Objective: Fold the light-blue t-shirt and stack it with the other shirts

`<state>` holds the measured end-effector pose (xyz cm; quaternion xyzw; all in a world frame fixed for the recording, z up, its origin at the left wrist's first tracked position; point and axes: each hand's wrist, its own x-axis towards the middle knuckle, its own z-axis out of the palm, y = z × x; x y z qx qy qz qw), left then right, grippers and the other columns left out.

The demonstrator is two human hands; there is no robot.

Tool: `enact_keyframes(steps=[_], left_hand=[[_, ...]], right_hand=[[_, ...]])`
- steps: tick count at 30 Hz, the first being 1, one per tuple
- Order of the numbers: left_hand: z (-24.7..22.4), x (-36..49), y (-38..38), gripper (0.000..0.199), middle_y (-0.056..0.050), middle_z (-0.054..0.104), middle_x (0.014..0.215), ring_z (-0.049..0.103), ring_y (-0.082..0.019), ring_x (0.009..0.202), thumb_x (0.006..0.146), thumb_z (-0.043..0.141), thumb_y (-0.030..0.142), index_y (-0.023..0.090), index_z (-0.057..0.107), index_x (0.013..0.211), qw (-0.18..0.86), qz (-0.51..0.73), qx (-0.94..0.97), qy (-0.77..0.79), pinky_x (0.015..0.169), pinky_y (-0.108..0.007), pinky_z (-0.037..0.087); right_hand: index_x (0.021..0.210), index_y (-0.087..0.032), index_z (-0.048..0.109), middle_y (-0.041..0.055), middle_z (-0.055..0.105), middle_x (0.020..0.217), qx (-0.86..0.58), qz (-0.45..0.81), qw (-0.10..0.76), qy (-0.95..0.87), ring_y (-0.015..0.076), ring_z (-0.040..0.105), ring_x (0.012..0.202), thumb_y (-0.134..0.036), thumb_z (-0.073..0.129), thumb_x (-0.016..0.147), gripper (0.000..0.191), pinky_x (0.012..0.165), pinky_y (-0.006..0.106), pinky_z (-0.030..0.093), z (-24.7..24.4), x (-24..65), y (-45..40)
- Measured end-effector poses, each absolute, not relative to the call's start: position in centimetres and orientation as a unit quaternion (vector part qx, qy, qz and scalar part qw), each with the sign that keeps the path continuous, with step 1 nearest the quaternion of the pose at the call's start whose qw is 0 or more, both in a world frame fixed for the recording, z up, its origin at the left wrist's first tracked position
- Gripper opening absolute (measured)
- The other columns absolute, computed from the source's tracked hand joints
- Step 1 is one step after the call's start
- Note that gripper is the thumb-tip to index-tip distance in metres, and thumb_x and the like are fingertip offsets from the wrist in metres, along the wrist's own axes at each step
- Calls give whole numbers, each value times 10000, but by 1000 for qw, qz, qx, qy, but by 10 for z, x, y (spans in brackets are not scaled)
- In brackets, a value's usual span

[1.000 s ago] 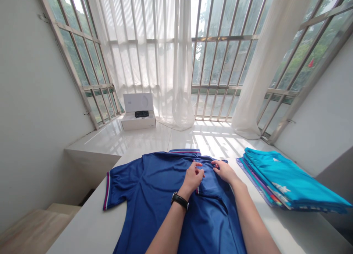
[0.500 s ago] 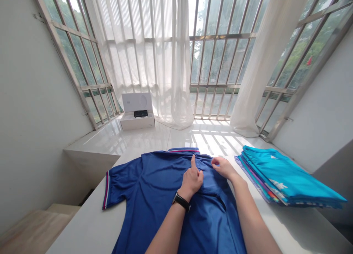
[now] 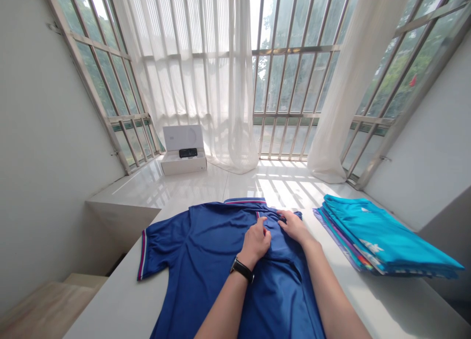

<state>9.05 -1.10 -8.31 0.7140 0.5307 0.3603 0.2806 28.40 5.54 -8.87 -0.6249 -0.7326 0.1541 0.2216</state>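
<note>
A blue polo shirt [image 3: 206,246] with red-and-white trim lies flat on the white table, its collar [image 3: 245,200] at the far side. My left hand [image 3: 255,243], with a black wristwatch [image 3: 242,270] on its wrist, pinches the placket near the collar. My right hand [image 3: 294,228] grips the fabric just to the right of the placket, and the cloth bunches between my hands. To the right of the shirt lies a stack of folded teal garments [image 3: 375,236], not touching either hand.
The white table [image 3: 110,299] runs under the shirt, with its edge at lower left and a wooden step below. A white box [image 3: 183,150] holding a black device stands on the glossy white ledge beyond. Sheer curtains and barred windows fill the far wall.
My left index finger, raised half a second ago, has curled down onto the placket. My right hand has moved left and closed on the fabric, which now bunches more.
</note>
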Motion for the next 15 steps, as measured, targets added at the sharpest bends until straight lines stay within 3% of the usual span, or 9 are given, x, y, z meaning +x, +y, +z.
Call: enact_keyframes(steps=[3,5,8,11,15], left_hand=[[-86,91,-9,433,-52,701,913,659,-205,769,845,528,187,199,567,1275,291,377,709,520,816,-313,517],[-88,91,-8,448,-87,676,1028,657,-209,827,830,532,172,188,558,1278,286,401,699,518,864,-336,521],[-92,93,-6,578,-168,557,1294,613,-257,1095,809,563,175,152,467,1378,254,463,672,519,1019,-388,468],[-95,95,-3,696,-192,477,1410,464,-301,1333,785,618,202,131,392,1439,250,500,646,520,1154,-432,341],[-95,98,-3,815,-207,529,1394,500,-315,1312,783,672,252,117,305,1499,314,471,623,540,1132,-426,362]], right_hand=[[1071,-188,734,82,707,953,-629,151,214,-732,214,660,907,-203,596,829,279,875,333,498,-86,282,54],[974,-195,757,80,702,918,-623,151,214,-737,221,654,893,-173,607,798,232,871,338,494,-79,282,53],[834,-218,755,74,711,981,-601,155,226,-751,239,633,995,-80,601,714,239,940,343,464,-64,282,52],[744,-223,710,51,723,1070,-569,174,247,-765,235,618,1074,-35,549,663,261,998,330,434,-47,284,50],[756,-220,650,27,744,934,-530,218,276,-772,190,669,930,-82,468,707,234,896,286,491,-34,287,46]])
